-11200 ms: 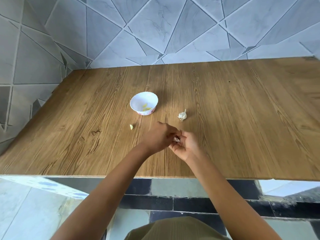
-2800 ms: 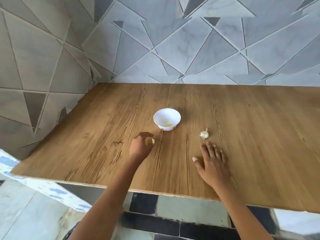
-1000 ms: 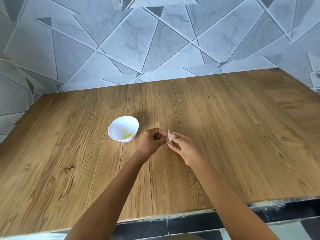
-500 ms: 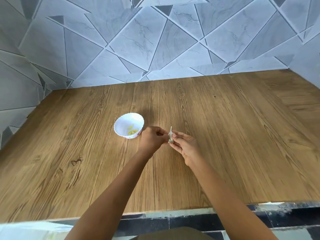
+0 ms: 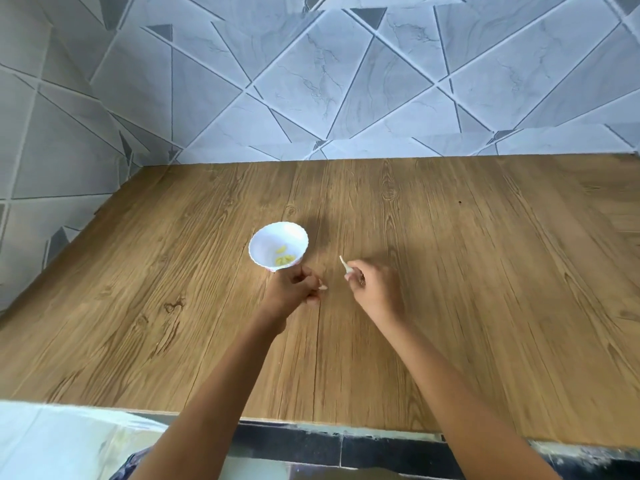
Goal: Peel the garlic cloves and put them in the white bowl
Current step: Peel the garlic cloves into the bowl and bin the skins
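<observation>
A small white bowl (image 5: 263,237) with a scalloped rim stands on the wooden table (image 5: 450,271) and holds a few peeled yellow cloves (image 5: 284,259). My left hand (image 5: 294,292) is just in front of the bowl, fingers pinched on a small pale garlic clove (image 5: 322,287). My right hand (image 5: 375,285) is a little to the right, apart from the left, and pinches a thin white garlic stalk with skin (image 5: 344,265) that sticks up from its fingertips.
A tiled wall (image 5: 346,81) closes off the back and left of the table. The table's front edge (image 5: 311,422) runs below my forearms, with dark floor tiles beneath.
My hands were together on one piece of garlic; now they have pulled apart. The left holds a clove near the bowl, the right keeps the stalk. The loose garlic seen earlier is gone from the table.
</observation>
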